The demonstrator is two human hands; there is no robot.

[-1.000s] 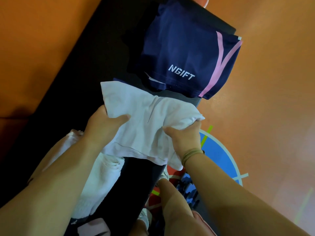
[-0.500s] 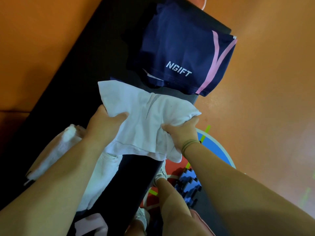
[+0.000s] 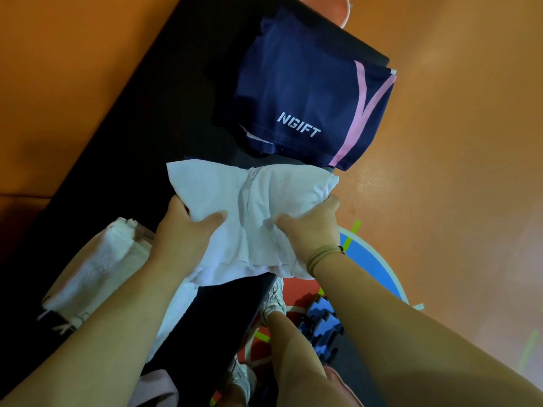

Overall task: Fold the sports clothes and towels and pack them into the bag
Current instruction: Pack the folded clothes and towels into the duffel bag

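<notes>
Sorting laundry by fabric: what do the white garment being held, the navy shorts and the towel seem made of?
White garment: thin, smooth knit, probably synthetic; creases finely. Navy shorts: smooth, faint sheen, likely polyester. Towel: matte, nubbly loops, probably cotton terry.

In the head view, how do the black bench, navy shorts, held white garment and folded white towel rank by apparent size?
1. Black padded bench: largest.
2. Navy blue shorts with pink stripes and crumpled white fabric garment: look alike, unranked.
3. Folded white terry towel: smallest, partly hidden.
</notes>
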